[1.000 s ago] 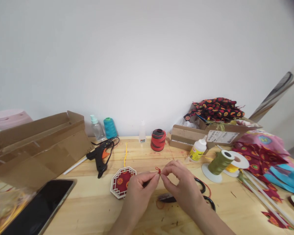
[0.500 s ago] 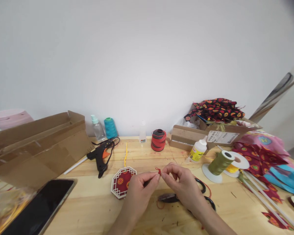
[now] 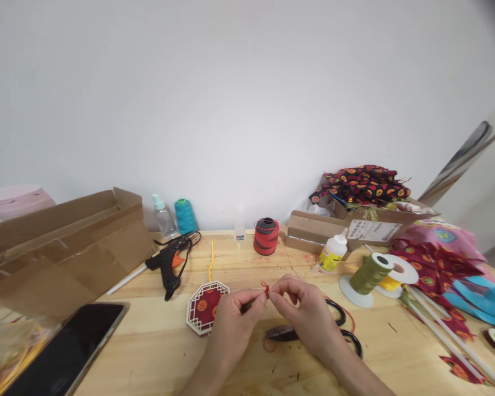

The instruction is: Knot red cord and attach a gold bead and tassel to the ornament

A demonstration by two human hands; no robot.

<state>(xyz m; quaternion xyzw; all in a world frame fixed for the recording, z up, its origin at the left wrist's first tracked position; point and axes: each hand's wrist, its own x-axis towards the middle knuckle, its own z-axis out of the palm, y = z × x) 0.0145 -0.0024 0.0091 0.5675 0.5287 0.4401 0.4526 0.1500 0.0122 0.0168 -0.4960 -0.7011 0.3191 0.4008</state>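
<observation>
Between my two hands is a small looped knot of red cord [image 3: 266,287], held up just over the table. Thumb and index finger of my left hand [image 3: 240,314] pinch it from the left. From the other side, the fingertips of my right hand [image 3: 299,308] close on it too; how much cord lies inside the fingers is hidden. Black-handled scissors [image 3: 282,333] lie beneath my right hand, which covers their middle. Left of my left hand rests an octagonal wooden lattice ornament [image 3: 206,309] with red patterned fabric and a yellow cord [image 3: 212,261].
At left are a cardboard box [image 3: 74,247], a phone [image 3: 70,349] and a black glue gun [image 3: 168,267]. Behind my hands stands a red cord spool [image 3: 266,237]. A glue bottle [image 3: 332,254], a green thread spool [image 3: 370,275] and patterned fabric [image 3: 433,267] occupy the right.
Almost nothing differs. Both hands keep their pinch on the red cord, with only a very slight shift of the fingers.
</observation>
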